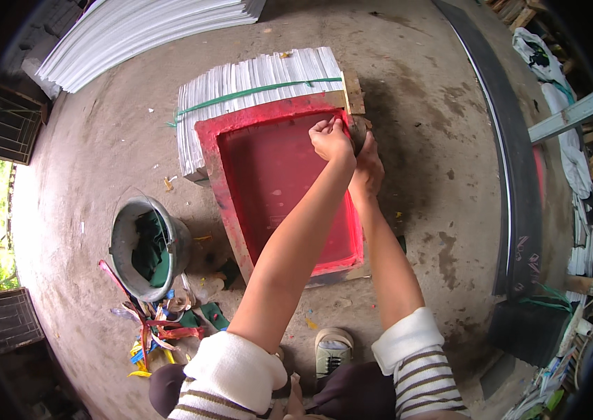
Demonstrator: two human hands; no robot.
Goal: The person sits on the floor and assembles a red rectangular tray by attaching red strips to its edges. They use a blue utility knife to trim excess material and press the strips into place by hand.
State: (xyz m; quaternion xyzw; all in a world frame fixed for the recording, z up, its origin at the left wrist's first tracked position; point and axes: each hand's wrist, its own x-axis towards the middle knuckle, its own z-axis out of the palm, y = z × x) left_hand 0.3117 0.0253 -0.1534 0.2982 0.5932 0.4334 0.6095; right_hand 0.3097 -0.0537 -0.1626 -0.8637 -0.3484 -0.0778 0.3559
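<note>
Pinching at the far right corner: the left hand [331, 138] had its fingers curled closed at the inner edge of the red frame [216, 175]; whether anything sat between the fingertips could not be told.
Outer side: the right hand [368, 171] lay against the frame's right side, lower than the left; its grip was partly hidden, so its firmness could not be judged.
Red frame: tilted in view, directly before the person, its far side against a strapped stack of white sheets [261, 73]. Its support was mostly hidden; a one-sided pull at that corner could have twisted or shifted it.
Mesh: the red sheet [275, 175] inside the frame passed under the left forearm (wetness not established); a dropped elbow could have smeared or dented it.
Wooden block [354, 92]: stood just beyond the working corner; a slipping finger could have struck it.
Bucket [181, 241]: near the frame's left side, dark green material [153, 259] inside; a leftward slide of the frame could have tipped it.
Scraps [163, 329]: loose on the floor near the shoe [333, 350], a possible slip underfoot.
</note>
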